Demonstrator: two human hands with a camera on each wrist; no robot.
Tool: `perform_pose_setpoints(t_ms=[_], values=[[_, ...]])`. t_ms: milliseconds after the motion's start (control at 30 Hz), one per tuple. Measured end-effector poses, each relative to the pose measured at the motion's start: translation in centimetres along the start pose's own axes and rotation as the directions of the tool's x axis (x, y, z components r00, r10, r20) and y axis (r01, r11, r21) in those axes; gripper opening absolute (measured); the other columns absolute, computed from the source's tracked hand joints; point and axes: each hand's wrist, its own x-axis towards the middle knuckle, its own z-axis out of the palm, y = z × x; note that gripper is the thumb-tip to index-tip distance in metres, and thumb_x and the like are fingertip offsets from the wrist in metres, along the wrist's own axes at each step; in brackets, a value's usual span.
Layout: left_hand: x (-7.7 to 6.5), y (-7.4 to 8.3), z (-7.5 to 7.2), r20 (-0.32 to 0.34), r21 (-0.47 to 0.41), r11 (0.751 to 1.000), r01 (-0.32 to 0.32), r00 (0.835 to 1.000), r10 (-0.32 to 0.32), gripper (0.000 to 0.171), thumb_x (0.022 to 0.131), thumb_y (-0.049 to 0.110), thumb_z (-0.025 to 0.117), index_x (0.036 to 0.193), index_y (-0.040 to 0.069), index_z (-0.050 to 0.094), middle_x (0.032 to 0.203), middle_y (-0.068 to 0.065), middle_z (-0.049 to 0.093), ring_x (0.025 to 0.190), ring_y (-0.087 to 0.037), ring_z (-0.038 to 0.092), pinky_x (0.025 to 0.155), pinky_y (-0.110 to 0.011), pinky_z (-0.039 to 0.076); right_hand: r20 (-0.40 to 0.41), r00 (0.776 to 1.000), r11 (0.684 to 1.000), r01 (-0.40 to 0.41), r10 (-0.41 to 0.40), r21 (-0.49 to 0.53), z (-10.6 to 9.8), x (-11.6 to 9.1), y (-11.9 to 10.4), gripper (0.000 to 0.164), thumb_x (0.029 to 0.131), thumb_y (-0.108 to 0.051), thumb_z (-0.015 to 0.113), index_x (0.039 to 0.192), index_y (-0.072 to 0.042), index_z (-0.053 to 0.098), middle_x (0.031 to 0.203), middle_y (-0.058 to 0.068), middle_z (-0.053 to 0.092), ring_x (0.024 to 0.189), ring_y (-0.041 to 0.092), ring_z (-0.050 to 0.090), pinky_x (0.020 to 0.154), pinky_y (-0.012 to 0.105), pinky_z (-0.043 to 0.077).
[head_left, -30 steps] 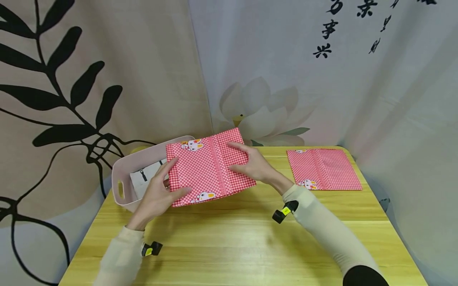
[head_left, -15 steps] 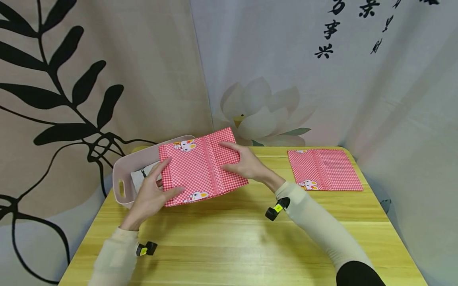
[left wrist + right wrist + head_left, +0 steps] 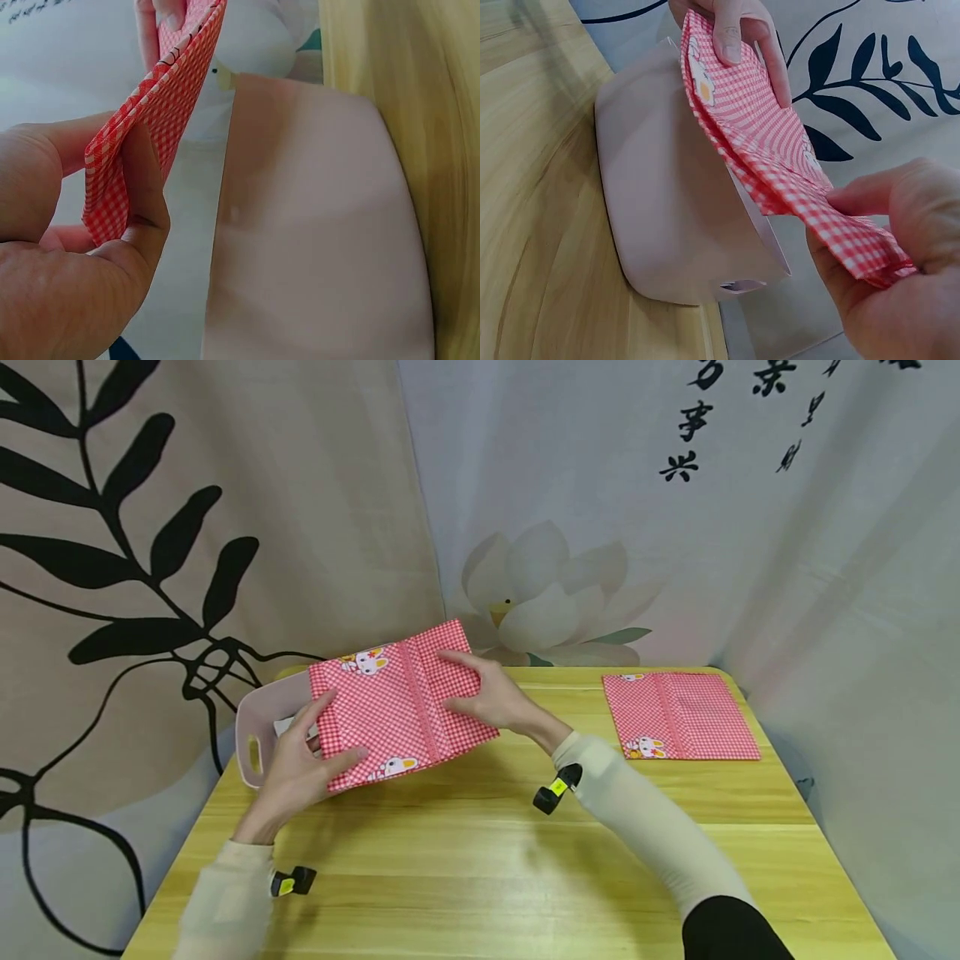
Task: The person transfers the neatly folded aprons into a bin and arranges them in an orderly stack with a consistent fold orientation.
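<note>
A folded red-and-white checked cloth (image 3: 386, 710) with rabbit prints is held over the pale pink bin (image 3: 258, 714). My left hand (image 3: 295, 772) pinches its left edge, thumb on the upper face and fingers beneath. The opposite edge is gripped by my right hand (image 3: 498, 697). In the left wrist view the layers of the cloth (image 3: 154, 124) show at the edge, above the bin's outer wall (image 3: 322, 225). From the right wrist, the cloth (image 3: 757, 112) slants above the bin (image 3: 667, 172), between both hands. Most of the bin's inside is hidden by the cloth.
A second red checked cloth (image 3: 682, 717) lies flat at the back right of the wooden table (image 3: 480, 868). Part of a white item (image 3: 283, 725) shows inside the bin. Printed curtains (image 3: 570, 485) hang behind the table.
Both hands have carried the checked cloth to the left, further over the bin, covering more of its opening. The second cloth has stayed in place.
</note>
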Motion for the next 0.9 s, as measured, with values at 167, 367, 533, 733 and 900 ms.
perform_pose_setpoints(t_ms=[167, 367, 533, 733, 900], values=[[0.0, -0.1, -0.6, -0.014, 0.028, 1.000, 0.010, 1.000, -0.009, 0.108, 0.103, 0.019, 0.086, 0.184, 0.029, 0.014, 0.187, -0.020, 0.018, 0.157, -0.053, 0.051, 0.098, -0.009, 0.058, -0.010, 1.000, 1.000, -0.010, 0.010, -0.022, 0.5, 0.8, -0.4, 0.084, 0.100, -0.008, 0.082, 0.175, -0.023, 0.045, 0.155, 0.024, 0.060, 0.122, 0.035, 0.073, 0.092, 0.036, 0.071], [0.0, -0.4, -1.5, -0.024, 0.027, 1.000, 0.017, 1.000, -0.016, 0.109, 0.103, 0.018, 0.086, 0.184, 0.026, 0.013, 0.187, -0.022, 0.016, 0.158, -0.056, 0.048, 0.098, -0.004, 0.054, 0.000, 1.000, 0.999, 0.008, -0.008, -0.037, 1.3, 2.1, -0.4, 0.084, 0.100, -0.006, 0.082, 0.174, -0.019, 0.045, 0.163, 0.022, 0.057, 0.130, 0.036, 0.071, 0.100, 0.036, 0.069], [0.0, -0.6, -2.1, -0.027, -0.011, 0.999, 0.031, 0.999, -0.031, 0.110, 0.103, 0.014, 0.085, 0.184, 0.029, 0.011, 0.189, -0.022, 0.011, 0.157, -0.056, 0.049, 0.094, -0.007, 0.058, 0.006, 1.000, 0.998, 0.005, -0.005, -0.063, 1.9, 3.1, -0.4, 0.083, 0.101, -0.006, 0.082, 0.174, -0.019, 0.045, 0.173, 0.019, 0.050, 0.136, 0.036, 0.069, 0.106, 0.036, 0.067], [0.1, -0.8, -2.8, -0.019, -0.035, 0.998, 0.061, 0.998, -0.061, 0.110, 0.104, 0.012, 0.083, 0.184, 0.031, 0.009, 0.188, -0.024, 0.012, 0.153, -0.050, 0.055, 0.093, -0.012, 0.063, 0.014, 1.000, 0.997, -0.006, 0.007, -0.074, 2.4, 4.1, -0.4, 0.084, 0.101, -0.006, 0.082, 0.175, -0.018, 0.044, 0.175, 0.020, 0.048, 0.136, 0.036, 0.069, 0.103, 0.033, 0.067], [0.3, -0.9, -3.4, -0.022, -0.043, 0.998, 0.055, 0.998, -0.056, 0.109, 0.105, 0.012, 0.082, 0.184, 0.031, 0.008, 0.182, -0.028, 0.027, 0.130, -0.008, 0.067, 0.095, -0.016, 0.065, 0.015, 1.000, 0.997, -0.018, 0.019, -0.072, 2.8, 4.9, -0.6, 0.084, 0.101, -0.005, 0.081, 0.175, -0.019, 0.043, 0.180, 0.018, 0.042, 0.144, 0.037, 0.065, 0.109, 0.036, 0.066]])
